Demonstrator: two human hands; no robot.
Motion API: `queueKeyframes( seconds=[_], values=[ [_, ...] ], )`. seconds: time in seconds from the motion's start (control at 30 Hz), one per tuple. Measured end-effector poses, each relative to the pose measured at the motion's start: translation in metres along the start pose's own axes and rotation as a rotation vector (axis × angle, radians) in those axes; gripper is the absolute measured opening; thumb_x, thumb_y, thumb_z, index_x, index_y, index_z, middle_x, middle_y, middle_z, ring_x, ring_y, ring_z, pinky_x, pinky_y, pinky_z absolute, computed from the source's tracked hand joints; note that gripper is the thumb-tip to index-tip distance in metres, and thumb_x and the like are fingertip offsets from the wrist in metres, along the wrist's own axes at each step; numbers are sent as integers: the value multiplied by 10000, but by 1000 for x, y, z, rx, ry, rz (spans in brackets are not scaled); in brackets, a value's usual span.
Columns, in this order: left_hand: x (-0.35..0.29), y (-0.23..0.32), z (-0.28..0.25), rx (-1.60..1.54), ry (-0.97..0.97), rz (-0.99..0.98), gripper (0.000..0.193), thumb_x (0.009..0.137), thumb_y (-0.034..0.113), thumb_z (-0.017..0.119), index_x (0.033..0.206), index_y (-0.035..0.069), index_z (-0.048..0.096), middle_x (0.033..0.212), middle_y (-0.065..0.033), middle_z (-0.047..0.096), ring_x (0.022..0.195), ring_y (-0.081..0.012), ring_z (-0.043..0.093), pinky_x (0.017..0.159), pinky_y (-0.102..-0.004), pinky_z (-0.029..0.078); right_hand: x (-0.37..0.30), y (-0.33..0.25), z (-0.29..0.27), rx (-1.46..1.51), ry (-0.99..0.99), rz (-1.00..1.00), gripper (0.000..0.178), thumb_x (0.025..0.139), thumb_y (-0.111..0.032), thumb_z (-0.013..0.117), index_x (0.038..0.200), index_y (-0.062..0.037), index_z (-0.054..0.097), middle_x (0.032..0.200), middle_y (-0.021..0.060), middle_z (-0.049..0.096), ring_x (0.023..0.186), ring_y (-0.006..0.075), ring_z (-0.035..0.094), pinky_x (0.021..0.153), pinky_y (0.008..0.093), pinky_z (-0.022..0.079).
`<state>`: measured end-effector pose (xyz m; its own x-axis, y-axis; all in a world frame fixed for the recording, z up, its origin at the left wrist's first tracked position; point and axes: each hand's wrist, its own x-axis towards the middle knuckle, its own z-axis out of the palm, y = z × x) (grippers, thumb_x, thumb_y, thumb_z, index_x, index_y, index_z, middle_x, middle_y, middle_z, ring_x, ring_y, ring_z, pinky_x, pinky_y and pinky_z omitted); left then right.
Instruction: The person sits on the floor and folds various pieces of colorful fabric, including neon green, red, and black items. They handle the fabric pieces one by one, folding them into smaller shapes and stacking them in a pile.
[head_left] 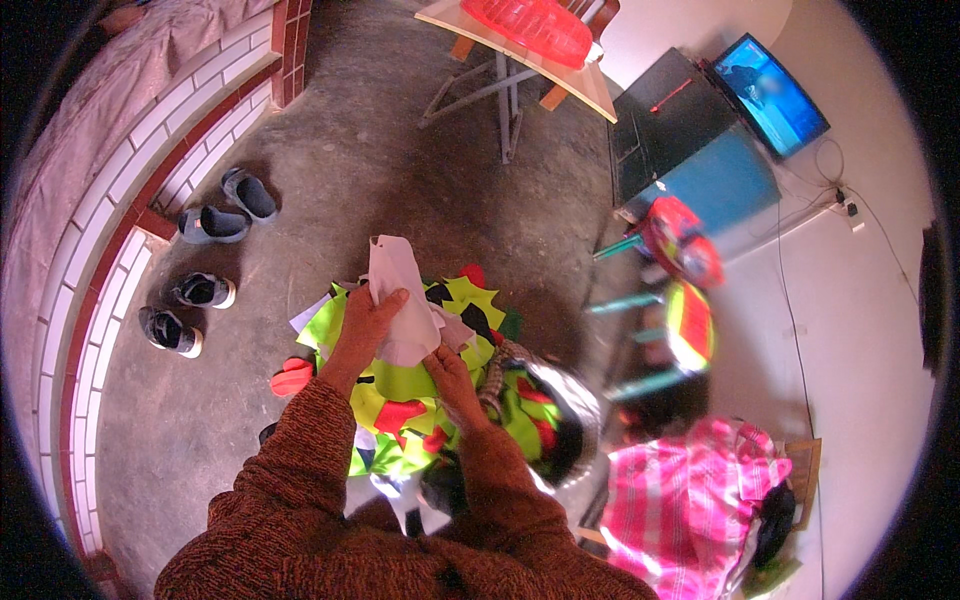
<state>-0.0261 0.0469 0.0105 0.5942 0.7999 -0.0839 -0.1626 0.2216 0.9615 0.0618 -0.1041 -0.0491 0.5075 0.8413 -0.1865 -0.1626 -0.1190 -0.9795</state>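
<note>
A pale pinkish-white flat piece (397,268), paper or cloth I cannot tell, is held up in front of me. My left hand (368,318) is closed on its left edge, with the thumb lying across its face. Lower down, my right hand (450,376) is closed at its bottom right corner, and its fingertips are partly hidden. Beneath both hands lies a heap of yellow-green, red and black cut pieces (400,385), some with pointed edges. More such pieces sit in a round container (575,400) beside my right forearm.
Dark shoes (215,225) stand on the concrete floor at left, beside a tiled ledge (150,170). A table (590,85) with a red object is ahead. On the right are stools (690,325), a pink checked cloth (680,490), a dark cabinet (670,125) and a lit screen (772,95).
</note>
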Motion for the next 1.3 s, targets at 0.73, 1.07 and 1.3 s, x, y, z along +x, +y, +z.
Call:
queueKeyframes(
  seconds=[0.73, 1.07, 1.3],
  values=[
    [-1, 11, -5, 36, -14, -12, 318, 798, 226, 584, 985, -30, 563, 868, -61, 609, 771, -142, 572, 668, -293, 461, 0, 5, 2, 81, -10, 70, 176, 865, -198, 520, 904, -28, 544, 826, -3, 543, 751, 83, 494, 667, 233, 410],
    [0, 11, -9, 38, -7, -27, 314, 796, 198, 590, 1009, -31, 560, 879, -58, 605, 785, -136, 570, 680, -295, 460, -5, -17, 6, 187, -22, 112, 182, 888, -171, 515, 996, -30, 554, 896, -1, 590, 774, 80, 548, 696, 219, 440],
    [-2, 13, -6, -4, 0, -59, 312, 796, 199, 591, 998, -38, 562, 881, -57, 606, 784, -135, 572, 682, -287, 462, -9, -30, 11, 240, 7, 161, 162, 890, -184, 512, 942, -36, 550, 837, -11, 572, 717, 72, 527, 653, 220, 427]
  ],
)
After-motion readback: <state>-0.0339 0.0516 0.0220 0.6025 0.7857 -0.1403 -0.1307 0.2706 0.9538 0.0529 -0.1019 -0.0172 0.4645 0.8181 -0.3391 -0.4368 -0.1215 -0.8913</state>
